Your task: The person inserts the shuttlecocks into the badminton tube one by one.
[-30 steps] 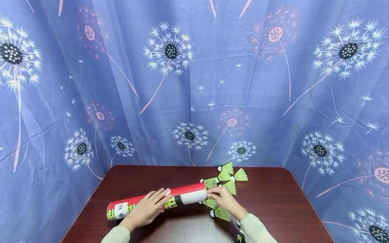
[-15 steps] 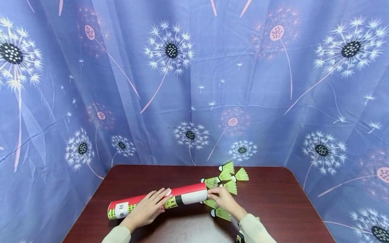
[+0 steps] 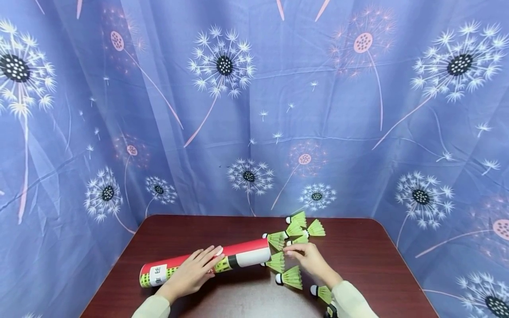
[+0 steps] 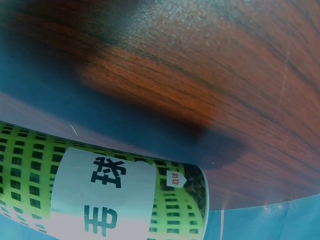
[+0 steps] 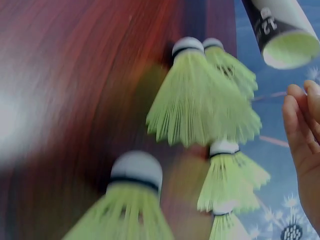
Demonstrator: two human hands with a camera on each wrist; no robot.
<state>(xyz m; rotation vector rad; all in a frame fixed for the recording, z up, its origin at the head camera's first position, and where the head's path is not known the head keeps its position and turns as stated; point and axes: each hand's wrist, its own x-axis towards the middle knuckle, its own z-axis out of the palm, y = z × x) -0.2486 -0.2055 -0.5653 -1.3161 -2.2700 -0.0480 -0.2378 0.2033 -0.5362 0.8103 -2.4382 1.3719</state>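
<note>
Head view: one red, green and white tube (image 3: pixel 234 254), aslant over a brown table (image 3: pixel 358 256); left hand (image 3: pixel 191 274) gripping its middle; right hand (image 3: pixel 312 260) just off its open end, empty, thumb and fingers close together. Shuttlecocks (image 3: pixel 291 278), yellow-green, scattered near.

Left wrist view: tube's other end, white label (image 4: pixel 105 192).

Right wrist view: tube's mouth (image 5: pixel 290 49) near the right fingertips, apart; shuttlecocks alongside.

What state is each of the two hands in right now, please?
Left hand: closed over the tube, holding it.
Right hand: open, loosely bent, holding nothing visible.
</note>
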